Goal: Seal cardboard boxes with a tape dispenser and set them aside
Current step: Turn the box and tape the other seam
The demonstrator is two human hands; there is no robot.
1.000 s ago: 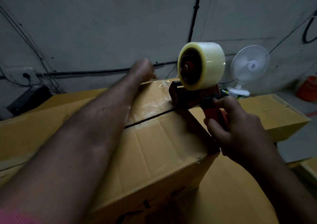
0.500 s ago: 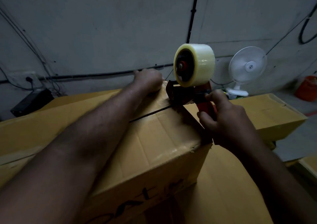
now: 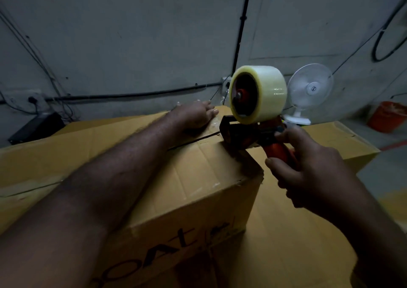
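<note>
Box: a cardboard box (image 3: 198, 177) fills the foreground, its top flaps meeting at a dark seam.
Left hand: the left hand (image 3: 193, 116) lies flat at the seam's far end, fingers together.
Right hand: the right hand (image 3: 308, 168) has its fingers clamped round the orange handle.
Tape dispenser: the tape dispenser (image 3: 253, 120) sits on the seam just beyond the right fingertips, near the left fingers.
Background: a white fan (image 3: 308, 89) stands behind.

We see a dim grey wall (image 3: 132, 34) strung with cables.
At two o'clock a white fan (image 3: 309, 89); at three, an orange bucket (image 3: 387, 116); at nine, a black box (image 3: 36, 126).
</note>
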